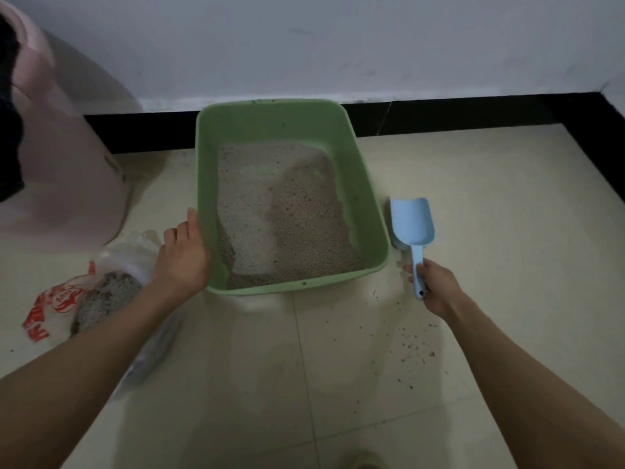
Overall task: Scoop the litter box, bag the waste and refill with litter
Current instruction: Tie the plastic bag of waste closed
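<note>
Fingers of right hand [436, 286] grip scoop [411, 228] handle, bowl pointing toward wall; left hand [184, 255] fingers grip litter box [372, 204] rim.

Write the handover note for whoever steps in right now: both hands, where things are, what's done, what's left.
Left hand grips the near-left rim of the green litter box.
Right hand holds the blue scoop by its handle; its empty bowl lies on the floor right of the box.
Litter is heaped unevenly in the box.
Plastic bag with clumped waste lies open on the left.
Left: level the litter, tie the bag, clear spilled grains.
</note>
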`<action>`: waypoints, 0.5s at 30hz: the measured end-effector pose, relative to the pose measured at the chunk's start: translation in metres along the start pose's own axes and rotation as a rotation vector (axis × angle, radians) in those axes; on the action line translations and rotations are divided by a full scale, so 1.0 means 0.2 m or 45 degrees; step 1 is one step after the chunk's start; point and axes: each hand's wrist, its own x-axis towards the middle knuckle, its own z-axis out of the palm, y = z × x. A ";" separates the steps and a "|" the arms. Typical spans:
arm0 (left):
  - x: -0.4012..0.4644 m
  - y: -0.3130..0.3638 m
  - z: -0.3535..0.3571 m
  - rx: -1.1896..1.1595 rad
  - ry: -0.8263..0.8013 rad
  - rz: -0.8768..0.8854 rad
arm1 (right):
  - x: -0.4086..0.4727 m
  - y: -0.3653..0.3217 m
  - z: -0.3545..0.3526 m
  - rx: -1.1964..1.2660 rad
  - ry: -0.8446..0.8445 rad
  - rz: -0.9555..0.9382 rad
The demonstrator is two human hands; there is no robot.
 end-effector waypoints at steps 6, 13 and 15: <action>0.02 -0.05 0.03 -0.023 0.016 0.002 | 0.08 -0.04 0.05 -0.067 0.091 -0.071; -0.01 -0.02 -0.05 -0.106 0.041 -0.010 | -0.06 -0.18 0.10 -0.460 0.451 -0.415; 0.00 -0.05 -0.08 -0.121 -0.001 0.014 | -0.16 -0.25 0.16 -0.513 0.446 -0.651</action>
